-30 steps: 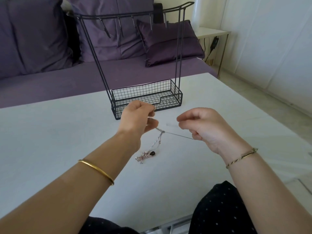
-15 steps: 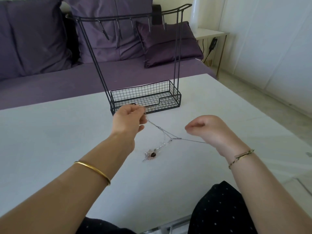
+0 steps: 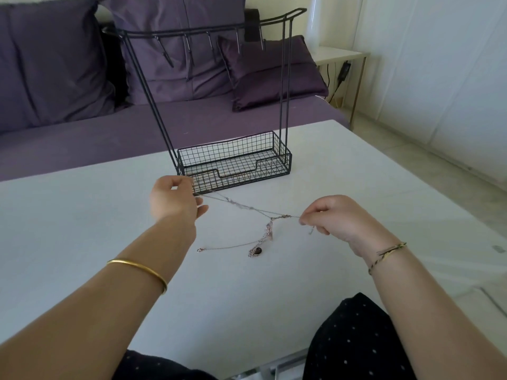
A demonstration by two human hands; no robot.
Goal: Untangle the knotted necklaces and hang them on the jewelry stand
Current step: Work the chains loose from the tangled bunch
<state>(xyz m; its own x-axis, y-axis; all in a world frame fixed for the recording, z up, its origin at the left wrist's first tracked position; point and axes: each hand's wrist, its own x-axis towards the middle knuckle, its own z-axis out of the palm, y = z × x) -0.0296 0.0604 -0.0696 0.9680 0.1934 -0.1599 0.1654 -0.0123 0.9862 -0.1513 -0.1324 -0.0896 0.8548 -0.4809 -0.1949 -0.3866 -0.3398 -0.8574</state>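
Note:
A thin silver chain (image 3: 247,207) is stretched above the white table between my two hands. My left hand (image 3: 174,200) pinches its left end in front of the stand's basket. My right hand (image 3: 332,218) pinches the right end beside a small knot (image 3: 284,216). From that knot a tangled clump (image 3: 268,231) hangs down to a dark pendant (image 3: 257,250) lying on the table. A rose-gold chain (image 3: 225,247) trails left from the pendant and ends in a clasp. The black wire jewelry stand (image 3: 233,163) stands behind, its top hooks (image 3: 210,46) bare.
The white table (image 3: 82,215) ends at a purple sofa with cushions (image 3: 55,64) behind the stand. A small side table (image 3: 340,54) with a cable stands at the back right. My knees in dark dotted fabric (image 3: 354,341) are at the table's near edge.
My hands have moved apart, the left one toward the stand's basket and the right one to the right. The chain now spans a longer stretch, and the rose-gold chain lies drawn out on the table.

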